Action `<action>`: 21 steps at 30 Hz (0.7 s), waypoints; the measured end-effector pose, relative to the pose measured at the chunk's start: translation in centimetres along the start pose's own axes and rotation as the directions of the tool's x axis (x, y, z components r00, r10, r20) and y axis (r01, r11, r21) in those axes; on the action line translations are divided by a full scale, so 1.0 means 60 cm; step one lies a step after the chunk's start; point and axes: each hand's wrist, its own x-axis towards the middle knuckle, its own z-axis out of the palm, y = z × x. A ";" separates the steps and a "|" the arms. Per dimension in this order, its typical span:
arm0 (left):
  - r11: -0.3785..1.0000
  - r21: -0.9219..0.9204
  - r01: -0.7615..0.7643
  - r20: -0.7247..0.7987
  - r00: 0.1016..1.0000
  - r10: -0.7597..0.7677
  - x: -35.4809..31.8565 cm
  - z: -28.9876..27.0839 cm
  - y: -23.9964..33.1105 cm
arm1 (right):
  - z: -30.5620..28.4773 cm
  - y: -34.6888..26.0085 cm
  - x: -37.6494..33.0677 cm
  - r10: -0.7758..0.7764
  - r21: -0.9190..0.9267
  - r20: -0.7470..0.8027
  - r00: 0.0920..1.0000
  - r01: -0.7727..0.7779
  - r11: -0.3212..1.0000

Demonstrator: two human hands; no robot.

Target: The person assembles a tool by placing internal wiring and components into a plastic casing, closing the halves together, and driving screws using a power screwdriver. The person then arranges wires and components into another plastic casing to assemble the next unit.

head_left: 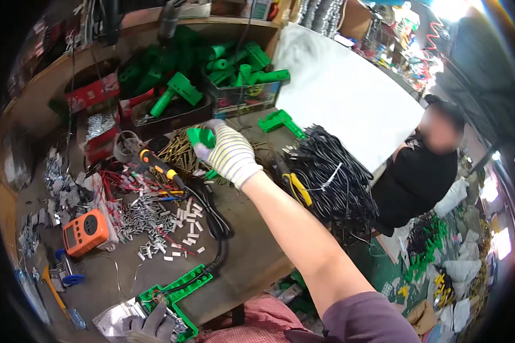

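Observation:
My right hand point(232, 153), in a striped white knit glove, reaches across the bench with its fingers closed on a green plastic piece point(201, 137). Below it lies a pile of long brass-coloured screws point(180, 146). At the bench's near edge my left hand point(151, 327), in a grey glove, grips the lower end of an open green plastic housing half point(186, 284). Small metal parts and wires sit inside that housing, partly covered by my fingers. A black cable point(217, 228) runs out of its upper end.
An orange multimeter point(86, 232), a yellow-and-black screwdriver point(159, 164), loose metal pins point(146, 214) and a solder spool point(68, 268) lie left. Bins of green housings point(246, 94) stand behind. Right are yellow-handled pliers point(299, 188), bundled black cables point(337, 177) and another person point(420, 171).

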 end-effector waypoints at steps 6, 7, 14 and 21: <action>0.999 -0.011 0.030 0.043 0.999 -0.029 0.012 -0.004 0.001 | -0.101 -0.060 -0.181 -0.260 0.338 0.130 0.957 0.204 0.919; 1.000 -0.007 0.015 0.026 1.000 -0.015 0.011 -0.005 -0.002 | -0.095 -0.063 -0.210 -0.336 0.188 0.104 0.936 0.313 0.931; 0.995 -0.011 0.100 0.107 0.989 -0.098 -0.001 -0.023 0.008 | -0.078 -0.069 -0.318 -0.293 0.034 0.243 0.925 0.294 0.955; 0.996 0.033 0.079 0.110 0.991 -0.082 0.015 -0.010 0.001 | -0.085 -0.010 -0.275 -0.426 -0.236 0.390 0.816 0.536 0.811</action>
